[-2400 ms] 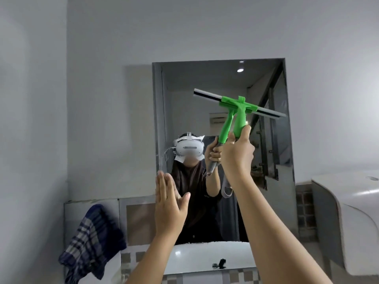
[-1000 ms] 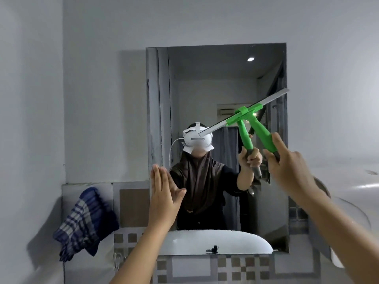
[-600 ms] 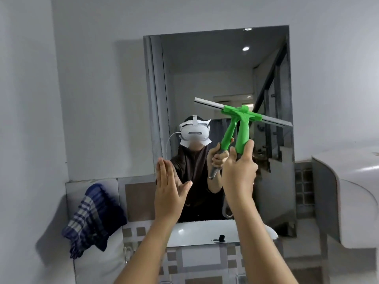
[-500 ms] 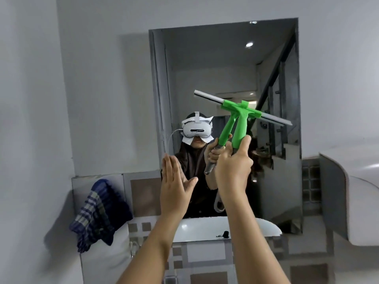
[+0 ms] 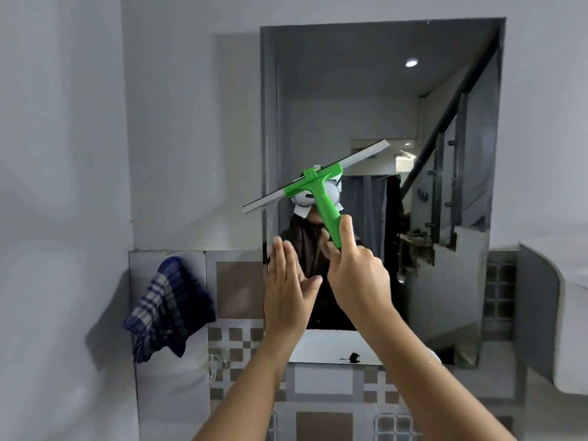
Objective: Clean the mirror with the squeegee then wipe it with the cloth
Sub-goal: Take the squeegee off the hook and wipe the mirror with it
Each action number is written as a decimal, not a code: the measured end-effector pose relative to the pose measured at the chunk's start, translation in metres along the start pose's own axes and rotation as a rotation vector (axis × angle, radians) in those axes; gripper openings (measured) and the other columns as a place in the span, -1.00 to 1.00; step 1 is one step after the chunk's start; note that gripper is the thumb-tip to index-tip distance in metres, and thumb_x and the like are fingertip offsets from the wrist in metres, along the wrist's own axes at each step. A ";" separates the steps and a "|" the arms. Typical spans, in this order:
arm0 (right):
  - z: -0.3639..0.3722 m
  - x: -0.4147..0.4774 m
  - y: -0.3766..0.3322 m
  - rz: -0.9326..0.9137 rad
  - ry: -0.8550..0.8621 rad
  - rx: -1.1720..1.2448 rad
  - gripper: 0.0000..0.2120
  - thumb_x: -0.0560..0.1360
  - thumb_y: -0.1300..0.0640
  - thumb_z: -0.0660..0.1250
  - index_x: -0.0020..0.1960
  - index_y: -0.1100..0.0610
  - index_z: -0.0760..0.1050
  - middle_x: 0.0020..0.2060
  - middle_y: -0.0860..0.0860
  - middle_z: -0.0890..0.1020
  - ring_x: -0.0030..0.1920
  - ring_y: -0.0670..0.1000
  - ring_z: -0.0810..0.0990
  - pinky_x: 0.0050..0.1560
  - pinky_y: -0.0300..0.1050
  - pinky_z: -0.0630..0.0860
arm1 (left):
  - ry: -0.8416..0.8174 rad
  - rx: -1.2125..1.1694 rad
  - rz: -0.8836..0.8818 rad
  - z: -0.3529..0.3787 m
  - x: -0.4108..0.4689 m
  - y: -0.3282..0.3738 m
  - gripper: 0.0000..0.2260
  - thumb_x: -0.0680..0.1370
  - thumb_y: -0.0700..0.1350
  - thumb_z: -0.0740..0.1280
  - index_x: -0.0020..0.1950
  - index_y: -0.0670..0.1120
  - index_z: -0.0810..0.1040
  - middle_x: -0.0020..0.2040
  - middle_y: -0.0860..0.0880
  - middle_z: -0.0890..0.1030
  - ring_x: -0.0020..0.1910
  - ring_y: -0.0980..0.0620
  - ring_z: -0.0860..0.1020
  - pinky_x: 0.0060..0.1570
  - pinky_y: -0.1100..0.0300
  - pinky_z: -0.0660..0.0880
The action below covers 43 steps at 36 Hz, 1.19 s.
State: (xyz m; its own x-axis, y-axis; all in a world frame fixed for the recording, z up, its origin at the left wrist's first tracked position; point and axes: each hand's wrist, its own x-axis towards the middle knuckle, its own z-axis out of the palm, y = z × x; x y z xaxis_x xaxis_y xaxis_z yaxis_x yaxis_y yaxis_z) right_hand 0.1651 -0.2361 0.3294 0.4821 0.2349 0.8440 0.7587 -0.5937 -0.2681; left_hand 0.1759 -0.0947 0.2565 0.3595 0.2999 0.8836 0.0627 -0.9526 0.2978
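Observation:
A tall rectangular mirror [image 5: 445, 90] hangs on the white wall ahead. My right hand [image 5: 358, 278] grips the green handle of a squeegee [image 5: 321, 189]. Its grey blade is tilted, left end low over the mirror's left edge, right end high near the middle of the glass. My left hand [image 5: 288, 291] is held up flat with fingers together beside the mirror's lower left part, holding nothing. A blue checked cloth [image 5: 167, 308] hangs on the tiled wall to the left of the mirror, away from both hands.
A white basin [image 5: 569, 313] juts out at the right edge. Checked tiles [image 5: 241, 338] cover the wall below and left of the mirror. A small metal hook [image 5: 216, 364] sits under the cloth. A person is reflected in the mirror.
The squeegee has swung left across the mirror and its blade has tilted the other way, left end now low. My right hand moved left and down towards my left hand, which stayed raised.

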 end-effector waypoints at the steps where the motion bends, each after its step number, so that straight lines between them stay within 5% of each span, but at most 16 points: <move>1: -0.004 0.002 0.005 -0.037 0.004 -0.026 -0.47 0.60 0.03 0.05 0.50 0.08 -0.04 0.11 0.20 0.56 -0.17 0.19 0.61 -0.54 -0.21 0.06 | 0.002 -0.003 -0.004 0.001 -0.005 0.001 -0.26 0.53 0.14 0.21 0.51 -0.20 -0.09 0.53 -0.15 -0.08 0.52 0.00 -0.12 0.47 0.17 -0.10; 3: -0.012 0.006 0.014 -0.098 0.013 -0.063 -0.48 0.59 0.05 0.08 0.50 0.10 0.02 0.08 0.22 0.58 -0.17 0.22 0.61 -0.55 -0.22 0.05 | 0.002 -0.008 -0.020 0.005 -0.014 0.003 -0.21 0.51 0.08 0.32 0.51 -0.21 -0.08 0.53 -0.16 -0.08 0.51 0.01 -0.13 0.45 0.27 -0.20; 6: -0.025 0.014 0.029 -0.166 -0.006 -0.090 -0.50 0.56 0.08 0.17 0.46 0.13 0.14 -0.08 0.24 0.62 -0.34 0.24 0.61 -0.57 -0.18 0.30 | -0.008 -0.019 -0.062 0.011 -0.025 0.006 -0.19 0.51 0.08 0.33 0.51 -0.19 -0.11 0.54 -0.12 -0.13 0.51 0.04 -0.17 0.45 0.29 -0.20; 12: -0.051 0.033 0.063 -0.340 -0.017 -0.188 -0.56 0.48 0.16 0.33 0.33 0.20 0.36 -0.39 0.23 0.59 -0.58 0.19 0.49 -0.54 -0.36 0.02 | -0.011 0.007 -0.099 0.018 -0.033 0.005 -0.20 0.52 0.17 0.26 0.52 -0.13 -0.16 0.54 -0.06 -0.19 0.50 0.10 -0.20 0.46 0.25 -0.12; 18: -0.068 0.048 0.083 -0.448 -0.001 -0.278 -0.55 0.58 0.04 0.16 0.43 0.08 0.19 -0.23 0.12 0.62 -0.43 0.09 0.39 -0.52 -0.21 0.21 | 0.023 0.028 -0.062 0.019 -0.033 0.001 -0.21 0.49 0.26 0.16 0.52 -0.13 -0.12 0.54 -0.08 -0.11 0.51 0.07 -0.15 0.44 0.11 0.05; 25: -0.085 0.066 0.113 -0.523 -0.013 -0.333 -0.55 0.58 0.01 0.14 0.42 0.04 0.15 -0.27 0.05 0.61 -0.49 0.06 0.38 -0.56 -0.23 0.22 | 0.162 -0.029 -0.046 0.014 -0.023 0.006 -0.46 0.59 0.07 0.04 0.50 -0.16 0.09 0.52 -0.08 0.09 0.49 -0.01 0.09 0.36 -0.04 0.31; 30: -0.088 0.062 0.135 -0.511 -0.007 -0.302 -0.56 0.49 0.07 0.33 0.34 0.11 0.34 -0.39 0.06 0.60 -0.59 0.05 0.29 -0.59 -0.32 0.12 | 0.244 0.011 -0.010 -0.001 0.026 0.013 -0.53 0.62 -0.01 0.04 0.49 -0.17 0.13 0.51 -0.07 0.13 0.49 0.03 0.07 0.41 -0.03 0.23; 37: -0.102 0.063 0.161 -0.527 -0.015 -0.280 -0.55 0.47 0.09 0.35 0.32 0.11 0.36 -0.40 0.07 0.59 -0.60 0.11 0.43 -0.64 -0.20 0.33 | 0.247 0.097 -0.008 -0.029 0.109 0.044 -0.51 0.62 -0.07 0.14 0.50 -0.17 0.09 0.53 -0.11 0.08 0.49 -0.09 0.11 0.40 -0.04 0.23; 43: -0.113 0.061 0.193 -0.535 0.050 -0.268 -0.48 0.34 0.12 0.48 0.25 0.11 0.40 -0.40 0.09 0.63 -0.66 0.16 0.44 -0.64 -0.22 0.24 | 0.263 0.140 0.017 -0.034 0.128 0.052 -0.51 0.62 -0.06 0.13 0.50 -0.19 0.09 0.53 -0.12 0.07 0.50 -0.05 0.05 0.44 0.01 0.14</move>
State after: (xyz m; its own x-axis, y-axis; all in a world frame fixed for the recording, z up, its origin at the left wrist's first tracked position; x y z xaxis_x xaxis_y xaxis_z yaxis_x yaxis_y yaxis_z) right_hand 0.2913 -0.4233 0.3812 0.0374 0.5219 0.8522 0.7505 -0.5778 0.3208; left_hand 0.1932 -0.1044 0.3971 0.1089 0.2695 0.9568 0.1933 -0.9499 0.2456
